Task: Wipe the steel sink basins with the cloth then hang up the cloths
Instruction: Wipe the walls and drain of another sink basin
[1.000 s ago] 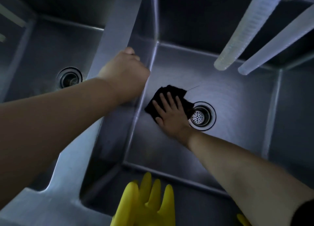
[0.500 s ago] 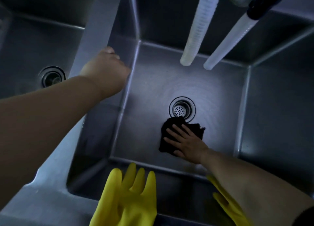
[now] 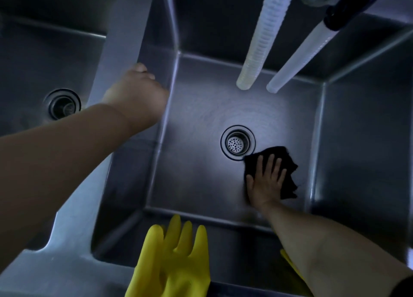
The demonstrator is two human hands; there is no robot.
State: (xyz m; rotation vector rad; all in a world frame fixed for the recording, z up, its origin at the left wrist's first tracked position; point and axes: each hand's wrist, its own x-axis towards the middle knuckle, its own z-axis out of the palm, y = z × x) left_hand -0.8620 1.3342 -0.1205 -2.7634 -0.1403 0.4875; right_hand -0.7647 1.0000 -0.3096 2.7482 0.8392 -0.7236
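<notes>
We were bent over the steel sink, and the right basin filled most of our view, with the left basin beyond the steel divider. Our left hand rested on that divider; it seemed to be there to carry our weight while we leaned in, but its fingers went over the far edge and we could not tell if they were clenched or only lying on the steel. Two pale ribbed hoses hung down over the back of the right basin, well above the floor, so they did not hinder the wiping. A yellow rubber glove lay over the near rim, and a piece of a second one showed beside our right forearm; we think they were put there to stay out of the basin. Our right hand was flat on the black cloth, fingers straight and spread, pressing and not grasping, which spreads the pressure over more cloth. The cloth lay on the basin floor just to the right of the drain strainer, touching its ring. By our judgement the wiping was still in hand and the hanging up not yet begun.
</notes>
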